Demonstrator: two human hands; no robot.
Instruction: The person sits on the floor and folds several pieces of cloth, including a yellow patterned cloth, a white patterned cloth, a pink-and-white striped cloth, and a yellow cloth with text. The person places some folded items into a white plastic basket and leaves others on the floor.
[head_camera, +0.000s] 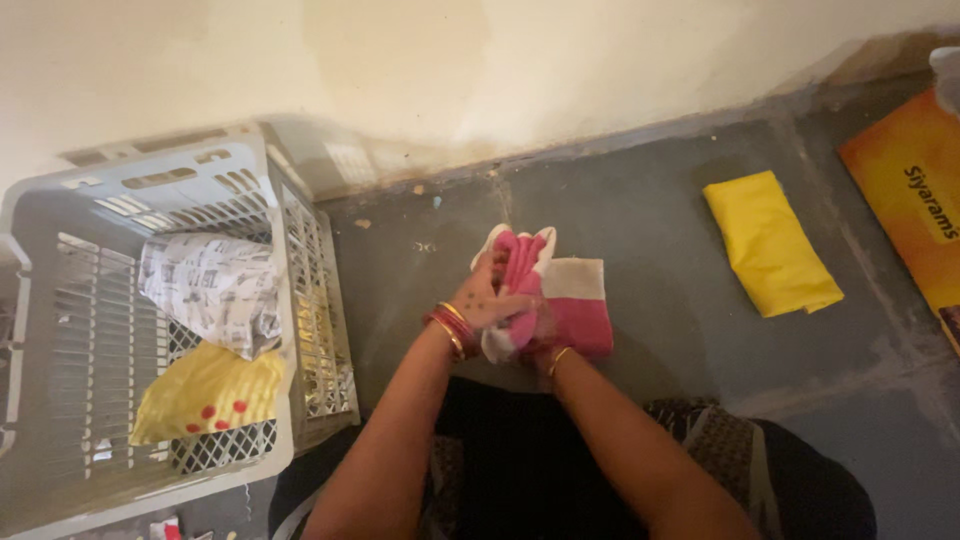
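home floor, laundry basket (300, 270), folded clothes (770, 245)

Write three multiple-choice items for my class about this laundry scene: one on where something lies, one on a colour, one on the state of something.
1. Where does the folded yellow cloth lie?
A. In the basket
B. On the grey floor, to the right of the hands
C. On the person's lap

2. What colours is the cloth held in the hands?
A. Pink and white
B. Blue and green
C. All black

3. What is the state of the grey plastic basket?
A. Upside down
B. Holding some cloths
C. Covered with a lid

Answers:
1 B, it rests flat on the floor, apart from the basket.
2 A, pink bands and white parts show between the left hand and right hand.
3 B, a printed white cloth and a yellow red-dotted one lie inside.
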